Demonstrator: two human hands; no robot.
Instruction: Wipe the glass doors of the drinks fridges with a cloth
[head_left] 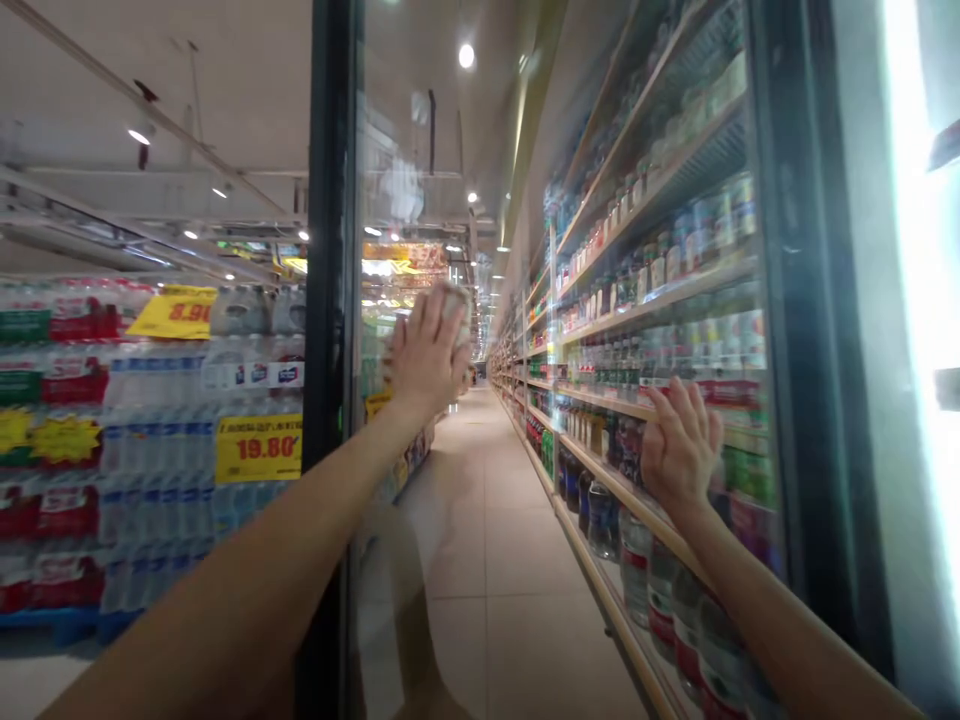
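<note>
A glass door (510, 520) with dark frame edges stands in front of me, and the aisle shows through or in its pane. My left hand (429, 350) lies with fingers up over a pale cloth (459, 300), holding it flat to the glass. Only the cloth's edge shows past the fingers; the palm side is hidden. Farther right and lower, my right hand (681, 448) rests on or very near the pane, fingers spread and nothing visible in it. Both forearms reach in from the lower corners.
Left of the door frame (330, 300) stand stacked packs of bottled water (161, 440) with a yellow price sign (259, 447). Shelves of bottles (637, 290) run along the right side of the pane. A bright light strip (915, 250) glows at far right.
</note>
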